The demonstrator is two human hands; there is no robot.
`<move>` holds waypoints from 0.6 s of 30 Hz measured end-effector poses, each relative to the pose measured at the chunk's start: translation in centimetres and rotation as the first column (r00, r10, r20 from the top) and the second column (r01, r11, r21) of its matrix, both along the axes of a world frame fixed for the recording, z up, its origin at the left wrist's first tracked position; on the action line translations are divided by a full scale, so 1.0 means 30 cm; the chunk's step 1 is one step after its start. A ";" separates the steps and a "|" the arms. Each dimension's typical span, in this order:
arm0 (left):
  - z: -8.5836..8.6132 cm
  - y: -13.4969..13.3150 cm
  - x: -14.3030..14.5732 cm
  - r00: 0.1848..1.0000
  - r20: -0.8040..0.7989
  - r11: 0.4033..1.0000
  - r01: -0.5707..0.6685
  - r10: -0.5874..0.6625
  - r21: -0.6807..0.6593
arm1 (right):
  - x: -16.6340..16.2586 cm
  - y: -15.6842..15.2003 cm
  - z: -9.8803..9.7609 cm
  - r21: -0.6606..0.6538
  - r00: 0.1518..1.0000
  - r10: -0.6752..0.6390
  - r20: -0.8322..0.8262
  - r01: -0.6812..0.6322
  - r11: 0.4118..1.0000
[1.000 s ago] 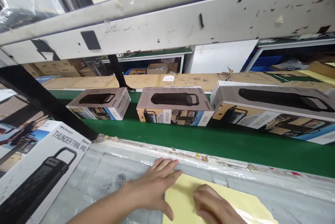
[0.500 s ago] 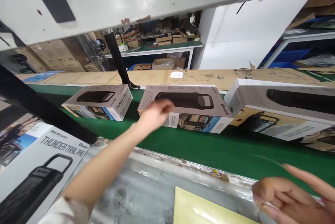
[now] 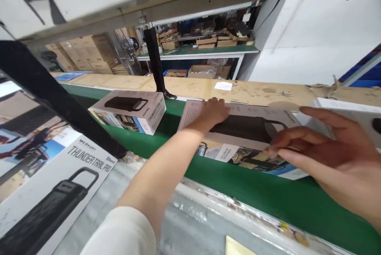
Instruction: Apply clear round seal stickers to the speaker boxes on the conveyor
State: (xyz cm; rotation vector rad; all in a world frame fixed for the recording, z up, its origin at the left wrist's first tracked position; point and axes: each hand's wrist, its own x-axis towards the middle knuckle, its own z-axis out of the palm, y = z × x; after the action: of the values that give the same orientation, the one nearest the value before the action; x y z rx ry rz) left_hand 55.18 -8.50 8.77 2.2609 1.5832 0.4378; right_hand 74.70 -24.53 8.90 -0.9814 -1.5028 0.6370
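My left hand (image 3: pixel 214 111) lies on the top of the middle speaker box (image 3: pixel 196 118), its fingers bent over the far edge; the fingertips are hidden. That box sits on the green conveyor belt (image 3: pixel 214 171), printed with a black speaker with a handle. Over the box's right end is my right hand (image 3: pixel 324 151). A clear round sticker (image 3: pixel 283 107) clings to its outstretched index fingertip. Its thumb and middle finger are pinched close together; whether they hold anything, I cannot tell.
Another speaker box (image 3: pixel 131 108) stands left on the belt, and a white box (image 3: pixel 351 116) on the right, partly covered by my hand. A large box (image 3: pixel 68 191) lies near left beside a black post (image 3: pixel 59 100). Yellow sheet (image 3: pixel 238 247) at the bottom. A shelf beam hangs overhead.
My left hand has moved to the middle box's far edge. My right hand has risen from the near side to above the box's right end, bringing the sticker. The view has shifted.
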 end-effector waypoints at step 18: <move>-0.197 -0.238 -0.366 -0.094 0.905 0.908 0.116 0.415 -0.404 | -0.503 0.544 0.016 -0.136 0.788 0.550 0.274 -0.535 0.834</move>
State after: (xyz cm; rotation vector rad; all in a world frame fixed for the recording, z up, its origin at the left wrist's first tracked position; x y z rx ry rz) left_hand 44.19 -15.64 2.85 0.7006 0.8080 1.3668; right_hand 59.61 -8.21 9.38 -0.6928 -2.0870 0.9697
